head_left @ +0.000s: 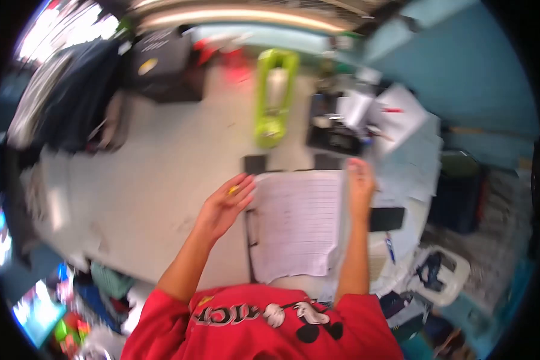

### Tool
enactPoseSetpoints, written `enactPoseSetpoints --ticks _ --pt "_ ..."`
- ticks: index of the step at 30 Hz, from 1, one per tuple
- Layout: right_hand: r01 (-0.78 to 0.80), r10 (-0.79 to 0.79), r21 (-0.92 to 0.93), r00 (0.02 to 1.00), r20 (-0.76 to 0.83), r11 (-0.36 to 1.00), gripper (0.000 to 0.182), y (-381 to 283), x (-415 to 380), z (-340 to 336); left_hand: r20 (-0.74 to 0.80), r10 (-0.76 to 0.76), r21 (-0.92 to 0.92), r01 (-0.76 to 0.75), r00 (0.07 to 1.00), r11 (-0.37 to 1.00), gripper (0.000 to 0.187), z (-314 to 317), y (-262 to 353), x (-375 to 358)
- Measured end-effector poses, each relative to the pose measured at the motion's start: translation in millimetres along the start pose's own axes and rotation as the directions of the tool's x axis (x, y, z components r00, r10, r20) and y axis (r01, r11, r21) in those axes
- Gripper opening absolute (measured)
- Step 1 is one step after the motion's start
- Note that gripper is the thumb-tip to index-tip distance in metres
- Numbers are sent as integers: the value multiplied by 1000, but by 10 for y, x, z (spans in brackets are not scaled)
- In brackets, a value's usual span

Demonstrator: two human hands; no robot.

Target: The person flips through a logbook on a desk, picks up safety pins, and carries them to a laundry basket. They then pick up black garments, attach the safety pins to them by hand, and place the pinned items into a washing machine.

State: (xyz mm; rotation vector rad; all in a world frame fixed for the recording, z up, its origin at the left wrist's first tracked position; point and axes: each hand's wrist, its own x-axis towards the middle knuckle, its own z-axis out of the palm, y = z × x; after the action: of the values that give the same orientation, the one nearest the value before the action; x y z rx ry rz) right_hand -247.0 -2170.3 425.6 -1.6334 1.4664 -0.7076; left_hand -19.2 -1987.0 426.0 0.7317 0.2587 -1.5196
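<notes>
Shirt: the red shirt (pixel 252 327) is nearest, close against the near side of the worktop (pixel 144 180); leaning in could crease the lower edge of the papers or push them out of line.
Left hand: the left hand (pixel 222 210) is open, fingers nearly straight and close together, a yellow ring (pixel 233 190) on one; it has hold of nothing visible. It is by the left edge of the papers, where a careless sweep could catch a corner.
Papers: the lined papers (pixel 297 222) lie on the worktop between the hands, over a dark-edged backing (pixel 251 255). Their lower edge is uneven, so the sheets could snag, tear or slip apart if only the top ones are pulled.
Right hand: the right hand (pixel 361 180) is beside the upper right corner of the papers. Blur hides how far open it is and whether it touches them; nothing shows in its grasp.
Pen: the blue pen (pixel 390 247) lies near the worktop's right side; a knock from the right forearm could roll it off.
Black slab: it (pixel 387 219) lies just beside that forearm, and a sideways swing could shove it.
Loose sheets: these (pixel 402 114) overlap farther right; a draught or brushing sleeve could slide them.
Green tray: it (pixel 261 114) stands beyond the papers; a long reach could bump it.
</notes>
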Motion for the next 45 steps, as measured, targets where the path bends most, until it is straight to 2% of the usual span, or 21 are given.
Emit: enactPoseSetpoints --ticks 2,4,6,10,12,14,17,19,21,22,24,26,28,30,32,33,34,38,41,43,45 --pt "169 -168 -13 984 53 986 12 -36 -7 76 -64 3 17 -2 998 1000 58 -76 107 -123" --pt "198 -198 11 971 133 980 10 -175 -136 237 -100 38 28 -35 994 999 57 -200 204 -285" --pt "182 -162 -54 952 260 982 11 -339 -301 350 -104 44 26 -42 994 999 56 -328 250 -475" --pt "202 -197 21 923 331 979 10 -336 -600 623 -175 107 70 -96 979 993 53 -558 270 -792" --pt "71 -108 100 897 429 992 9 -344 -774 762 -189 128 58 -119 974 991 51 -653 261 -928" --pt "69 -130 136 844 520 988 9 -421 -976 918 -245 161 197 -113 956 974 43 -720 246 -1011" --pt "86 -189 190 753 630 978 10 -568 -1336 1198 -269 193 271 -119 944 955 39 -825 240 -1104" --pt "438 -466 199 670 578 877 15 -652 -1574 1408 -284 192 253 -120 939 960 39 -799 235 -1147" --pt "573 -554 172 601 576 801 19 -846 -1749 1539 -296 199 238 -130 934 963 38 -807 226 -1164" --pt "577 -557 172 598 576 798 19 -893 -1826 1600 -259 203 197 -154 944 968 38 -846 208 -1172" --pt "573 -501 54 661 558 817 20 -950 -1935 1715 -216 212 153 -182 953 971 37 -871 192 -1193" --pt "577 -508 44 678 531 815 21 -987 -1950 1775 -279 237 205 -183 931 961 36 -860 158 -1199" --pt "681 -548 -5 594 589 732 18 -976 -1916 1804 -293 236 193 -184 926 964 35 -891 130 -1226" --pt "637 -499 19 584 640 771 16 -873 -1930 1842 -341 225 189 -168 913 967 34 -916 90 -1217" --pt "652 -553 32 615 561 757 15 -671 -1980 1950 -354 215 224 -140 910 964 32 -967 48 -1155" --pt "563 -475 18 679 560 826 18 -600 -2015 2013 -351 235 260 -147 906 955 31 -921 48 -1145" --pt "581 -500 -3 703 506 814 19 -722 -1960 1972 -348 228 245 -146 909 958 30 -996 47 -1107" --pt "579 -462 -23 673 577 815 19 -956 -1865 1940 -223 256 227 -205 941 952 32 -1142 100 -1050" --pt "608 -474 -34 652 591 794 18 -919 -1808 2035 -273 283 224 -225 920 948 32 -1009 128 -969" --pt "589 -467 -24 664 584 808 18 -909 -1762 2065 -371 292 192 -235 881 953 31 -880 103 -916" --pt "572 -462 -8 670 581 820 18 -910 -1695 2079 -382 295 161 -251 876 954 29 -894 123 -911"
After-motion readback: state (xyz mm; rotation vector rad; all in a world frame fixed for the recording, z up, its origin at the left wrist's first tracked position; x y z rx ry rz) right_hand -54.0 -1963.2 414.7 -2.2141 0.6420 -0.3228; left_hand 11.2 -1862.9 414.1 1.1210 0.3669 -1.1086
